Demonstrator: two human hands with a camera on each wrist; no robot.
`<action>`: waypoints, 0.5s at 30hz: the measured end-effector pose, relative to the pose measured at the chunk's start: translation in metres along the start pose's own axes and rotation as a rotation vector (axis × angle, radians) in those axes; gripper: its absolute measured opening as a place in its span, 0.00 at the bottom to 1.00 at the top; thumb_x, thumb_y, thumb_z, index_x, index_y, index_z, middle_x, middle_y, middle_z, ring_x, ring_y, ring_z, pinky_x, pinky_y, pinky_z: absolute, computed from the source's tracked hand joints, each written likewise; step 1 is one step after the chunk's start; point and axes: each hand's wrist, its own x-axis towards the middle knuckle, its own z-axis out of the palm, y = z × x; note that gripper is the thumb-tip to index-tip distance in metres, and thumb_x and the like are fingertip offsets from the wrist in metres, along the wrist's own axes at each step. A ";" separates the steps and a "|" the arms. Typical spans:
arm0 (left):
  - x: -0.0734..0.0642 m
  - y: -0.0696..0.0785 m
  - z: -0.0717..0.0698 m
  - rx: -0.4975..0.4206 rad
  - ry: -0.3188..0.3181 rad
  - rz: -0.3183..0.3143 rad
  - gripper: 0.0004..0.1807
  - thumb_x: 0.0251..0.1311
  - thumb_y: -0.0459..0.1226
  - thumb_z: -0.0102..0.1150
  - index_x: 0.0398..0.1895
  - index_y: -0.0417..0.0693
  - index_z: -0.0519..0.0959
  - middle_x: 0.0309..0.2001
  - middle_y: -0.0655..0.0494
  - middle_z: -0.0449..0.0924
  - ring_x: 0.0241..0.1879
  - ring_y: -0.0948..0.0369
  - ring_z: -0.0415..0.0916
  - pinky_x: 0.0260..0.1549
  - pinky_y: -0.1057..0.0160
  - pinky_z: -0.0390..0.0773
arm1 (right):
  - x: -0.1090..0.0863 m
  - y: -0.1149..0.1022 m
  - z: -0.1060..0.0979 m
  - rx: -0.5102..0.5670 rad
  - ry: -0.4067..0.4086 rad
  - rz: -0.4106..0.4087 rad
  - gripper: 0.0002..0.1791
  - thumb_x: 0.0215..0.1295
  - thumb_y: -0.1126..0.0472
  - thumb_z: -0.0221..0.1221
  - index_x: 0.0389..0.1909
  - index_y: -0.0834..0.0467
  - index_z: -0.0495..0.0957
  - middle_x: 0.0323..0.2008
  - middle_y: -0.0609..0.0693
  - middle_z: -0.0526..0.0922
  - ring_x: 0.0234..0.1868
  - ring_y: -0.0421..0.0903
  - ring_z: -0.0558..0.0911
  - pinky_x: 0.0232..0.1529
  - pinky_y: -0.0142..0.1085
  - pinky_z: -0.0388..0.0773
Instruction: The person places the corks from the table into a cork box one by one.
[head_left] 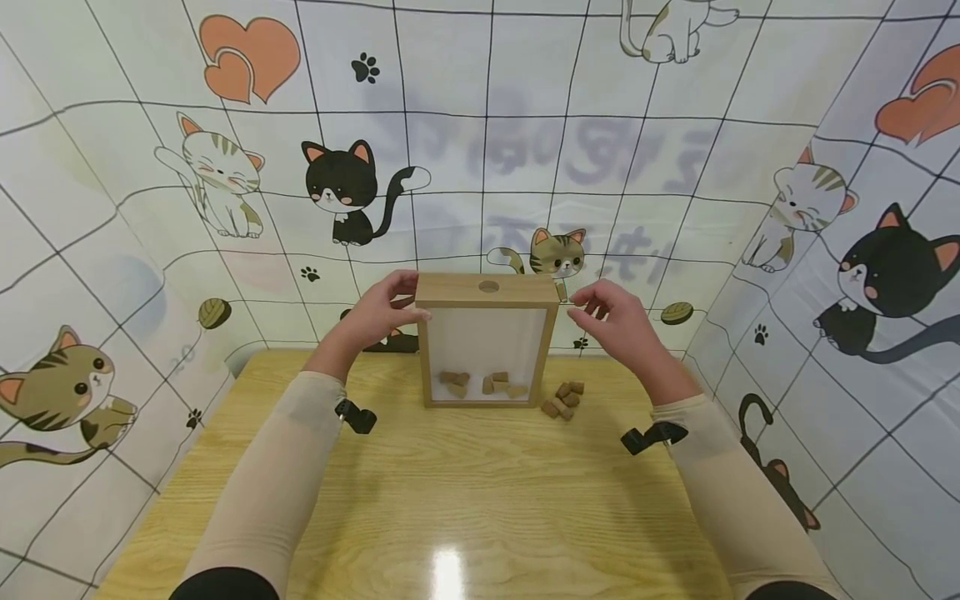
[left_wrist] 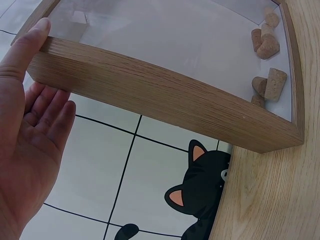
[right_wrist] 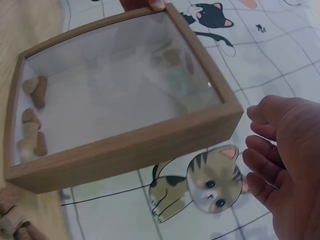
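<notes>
A wooden shadow box (head_left: 450,288) with a clear front and a round hole (head_left: 489,287) in its top stands upright on the table. Several wine corks (left_wrist: 276,84) lie along the bottom inside it. My left hand (head_left: 378,312) grips the box's upper left corner, thumb on the front frame and fingers behind. My right hand (head_left: 617,323) hovers beside the upper right corner, apart from it in the right wrist view, with fingers loosely curled and nothing seen in them. A small pile of loose corks (head_left: 564,402) lies by the box's lower right corner.
The wood-grain table (head_left: 450,483) spreads out in front of the box. Close behind it rises a white cloth backdrop (head_left: 450,167) with grid lines and cartoon cats, which also runs along both sides.
</notes>
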 end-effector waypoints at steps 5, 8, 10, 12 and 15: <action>0.000 0.001 0.000 -0.009 -0.002 0.001 0.45 0.71 0.39 0.77 0.85 0.44 0.62 0.76 0.41 0.69 0.82 0.39 0.62 0.82 0.39 0.64 | -0.022 0.024 0.006 -0.003 -0.016 0.068 0.10 0.81 0.55 0.68 0.54 0.55 0.85 0.45 0.50 0.85 0.42 0.49 0.80 0.41 0.44 0.79; -0.001 0.002 0.000 -0.007 0.001 0.000 0.45 0.72 0.39 0.76 0.85 0.44 0.62 0.76 0.41 0.69 0.82 0.40 0.63 0.82 0.40 0.64 | -0.034 0.036 0.011 0.008 -0.040 0.104 0.10 0.81 0.55 0.67 0.55 0.55 0.85 0.45 0.51 0.85 0.42 0.50 0.80 0.39 0.43 0.80; -0.001 0.002 0.000 -0.004 0.002 -0.003 0.44 0.72 0.39 0.76 0.85 0.44 0.62 0.76 0.41 0.69 0.82 0.40 0.63 0.82 0.40 0.64 | -0.042 0.042 0.014 0.021 -0.055 0.129 0.11 0.81 0.55 0.67 0.56 0.56 0.85 0.45 0.51 0.86 0.42 0.50 0.80 0.39 0.42 0.80; -0.001 0.002 0.000 -0.002 0.002 -0.005 0.44 0.72 0.39 0.76 0.85 0.44 0.62 0.76 0.42 0.69 0.82 0.41 0.63 0.82 0.42 0.64 | -0.049 0.047 0.018 0.035 -0.065 0.154 0.11 0.81 0.56 0.68 0.56 0.56 0.86 0.45 0.52 0.86 0.42 0.51 0.80 0.38 0.41 0.80; -0.001 0.003 0.000 0.000 0.002 -0.007 0.44 0.72 0.39 0.76 0.85 0.44 0.62 0.77 0.41 0.69 0.82 0.41 0.63 0.82 0.42 0.64 | -0.058 0.054 0.026 0.042 -0.078 0.180 0.11 0.80 0.56 0.69 0.56 0.56 0.86 0.44 0.51 0.86 0.42 0.51 0.80 0.39 0.41 0.80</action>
